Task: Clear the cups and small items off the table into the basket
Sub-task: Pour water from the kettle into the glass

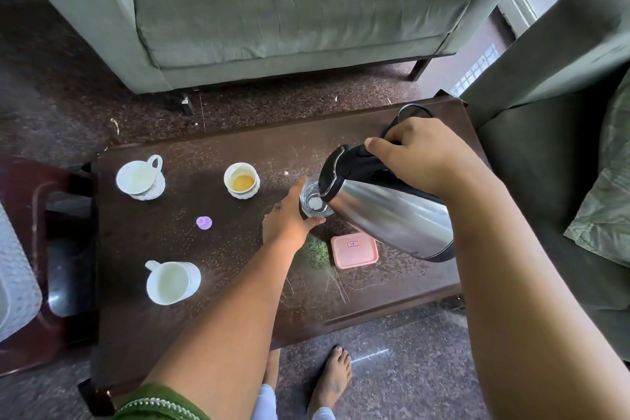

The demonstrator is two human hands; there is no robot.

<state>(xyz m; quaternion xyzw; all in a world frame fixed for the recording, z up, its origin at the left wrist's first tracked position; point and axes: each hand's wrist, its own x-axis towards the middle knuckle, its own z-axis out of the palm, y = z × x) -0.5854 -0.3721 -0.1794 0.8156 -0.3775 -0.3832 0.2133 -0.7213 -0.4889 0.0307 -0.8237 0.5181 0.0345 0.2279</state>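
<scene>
Left hand (pixel 289 220) grips glass (pixel 313 203); right hand (pixel 419 155) grips tilted kettle (pixel 392 211) above it.

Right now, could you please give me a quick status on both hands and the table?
Left hand grips clear glass. Right hand holds tilted steel kettle, spout over the glass. Three white cups uncollected; basket unseen.

You face a grey-green fabric armchair (pixel 289 7) on speckled dark stone floor (pixel 68 85); a second grey-green sofa (pixel 552 85) sits right, daylight behind it.
</scene>
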